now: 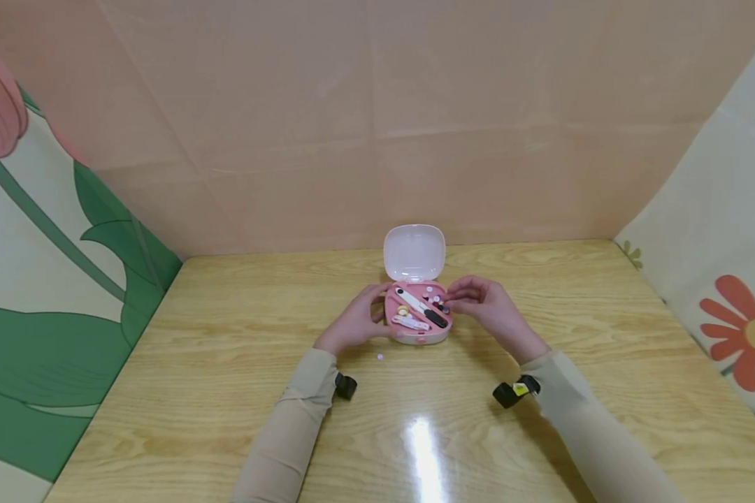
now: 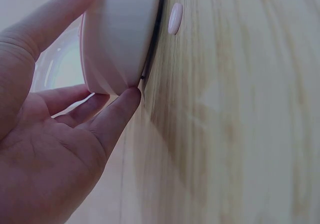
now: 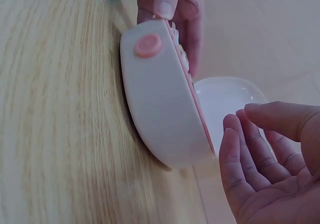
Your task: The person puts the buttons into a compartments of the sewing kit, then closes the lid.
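A small pink-and-white case stands on the table with its pale lid raised at the back. Inside lie a slim white tool with a black end, a pale pink item, a round yellow-and-white piece and several tiny coloured pieces. My left hand holds the case's left side between thumb and fingers. Over the right rim hovers my right hand, its thumb tip close to the bent fingertips. Whether something tiny sits between them is hidden.
A small pink disc, like a button, lies on the wooden table in front of the case, to its left. A plain pinkish backdrop rises behind the table, and flower-patterned sheets flank it.
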Available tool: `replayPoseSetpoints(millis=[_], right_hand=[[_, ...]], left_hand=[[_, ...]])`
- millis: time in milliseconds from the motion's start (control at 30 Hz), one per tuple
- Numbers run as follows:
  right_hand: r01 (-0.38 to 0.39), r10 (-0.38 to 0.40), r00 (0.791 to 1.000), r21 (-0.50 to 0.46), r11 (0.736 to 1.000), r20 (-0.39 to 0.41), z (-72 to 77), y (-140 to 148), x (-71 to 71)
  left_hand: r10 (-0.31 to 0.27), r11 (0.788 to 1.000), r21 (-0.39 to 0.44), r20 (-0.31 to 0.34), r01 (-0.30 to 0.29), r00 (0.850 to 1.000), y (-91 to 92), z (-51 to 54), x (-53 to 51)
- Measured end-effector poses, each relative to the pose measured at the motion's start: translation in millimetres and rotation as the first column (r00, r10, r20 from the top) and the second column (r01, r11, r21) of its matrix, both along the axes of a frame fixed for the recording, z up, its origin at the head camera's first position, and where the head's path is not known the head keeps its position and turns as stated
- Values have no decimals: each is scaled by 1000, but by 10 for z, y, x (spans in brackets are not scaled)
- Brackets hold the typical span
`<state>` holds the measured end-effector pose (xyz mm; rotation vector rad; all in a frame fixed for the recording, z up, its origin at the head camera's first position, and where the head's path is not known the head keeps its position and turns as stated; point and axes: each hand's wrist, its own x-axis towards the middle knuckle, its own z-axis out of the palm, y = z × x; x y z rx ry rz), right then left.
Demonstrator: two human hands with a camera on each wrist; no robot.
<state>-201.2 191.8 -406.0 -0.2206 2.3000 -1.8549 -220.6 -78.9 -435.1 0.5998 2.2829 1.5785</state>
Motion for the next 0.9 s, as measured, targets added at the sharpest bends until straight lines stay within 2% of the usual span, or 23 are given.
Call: replayPoseSetpoints(millis=[200, 500, 900], right_hand=[[-39, 39, 999, -60, 997, 0, 10, -65, 74], [-112, 110, 993, -80, 990, -38, 42, -191, 235], [-222, 220, 975, -114, 968, -34, -41, -394, 413]], left_hand=[[-2, 1000, -4, -1, 2, 1000, -3, 2, 0], [-15, 1000, -6, -17, 15, 1000, -1, 27, 9], [-34, 998, 45, -19, 35, 999, 0, 28, 21]])
